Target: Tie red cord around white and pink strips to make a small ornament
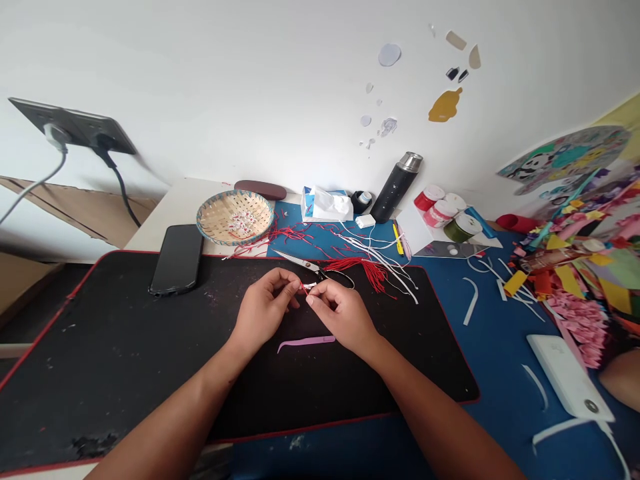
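- Between nine and ten o'clock from the hands, I see a black rectangular phone (176,261) across the edge of a black, red-trimmed mat (130,360).
- Towards half past ten, a round woven bamboo basket (210,227) holds small red-and-white pieces (243,221).
- I have the left hand (265,305) pinched on a thin red cord (303,287), over the mat at the clock's centre.
- At twelve, metal scissors (300,261) lie open just past the fingertips; at six, purple plastic bent-tip tweezers (307,341).
- My right hand (346,312) pinches the same cord, near the left; a small white bit (311,286) shows there, whether attached I cannot tell.
- At two, a bundle of loose red cords (370,272) spreads beside narrow white strips (400,275).
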`<state>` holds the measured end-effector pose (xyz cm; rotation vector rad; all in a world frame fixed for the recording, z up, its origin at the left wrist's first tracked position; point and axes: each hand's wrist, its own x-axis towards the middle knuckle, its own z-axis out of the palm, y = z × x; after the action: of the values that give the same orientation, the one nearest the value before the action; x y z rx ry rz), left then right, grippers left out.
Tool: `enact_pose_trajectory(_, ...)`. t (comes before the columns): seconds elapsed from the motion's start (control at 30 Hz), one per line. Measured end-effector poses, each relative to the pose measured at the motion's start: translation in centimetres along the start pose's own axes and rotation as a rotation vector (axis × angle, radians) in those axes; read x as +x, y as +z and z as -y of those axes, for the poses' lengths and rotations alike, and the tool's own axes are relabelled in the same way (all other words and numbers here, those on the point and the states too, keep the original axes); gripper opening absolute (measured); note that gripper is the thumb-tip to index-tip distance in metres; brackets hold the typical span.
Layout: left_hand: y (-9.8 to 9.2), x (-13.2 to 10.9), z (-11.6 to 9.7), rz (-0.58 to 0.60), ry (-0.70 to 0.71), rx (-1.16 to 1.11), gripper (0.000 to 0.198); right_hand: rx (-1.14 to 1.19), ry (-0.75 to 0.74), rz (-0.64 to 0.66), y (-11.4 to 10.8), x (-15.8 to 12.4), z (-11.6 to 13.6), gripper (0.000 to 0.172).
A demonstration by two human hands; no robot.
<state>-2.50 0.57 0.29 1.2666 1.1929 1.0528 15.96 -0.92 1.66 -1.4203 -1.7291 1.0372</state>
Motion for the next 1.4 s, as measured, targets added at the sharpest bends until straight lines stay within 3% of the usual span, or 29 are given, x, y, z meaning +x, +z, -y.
enact_pose_trajectory(0.37,-0.3,0.2,0.8,-0.045,-0.024,-0.004,0.034,0.024,0.037,0.070,0.7,-1.2,-0.3,0.012)
enact_pose_trajectory(0.5,-0.3,0.3,0.9,-0.076,-0.030,0.011,0.036,0.026,0.047,0.150,0.7,-2.0,-0.6,0.013)
enact_pose_trajectory(0.9,0.0,0.0,0.1,-0.096,0.054,0.044,0.028,0.084,0.049,0.241,0.6,-2.0,-0.5,0.011)
enact_pose_trajectory(1.13,-0.1,-0.3,0.4,-0.092,0.085,0.095,0.027,0.333,0.142,0.135,-0.4,-0.6,-0.8,0.037)
enact_pose_trajectory(1.3,0.2,-0.6,0.7,-0.063,0.101,0.179,0.024,0.305,0.117,0.136,0.3,0.6,-0.6,0.036)
enact_pose_trajectory(1.4,0.3,-0.5,0.5,-0.040,0.069,0.074,0.026,0.262,0.103,0.146,0.7,1.1,-0.2,0.035)
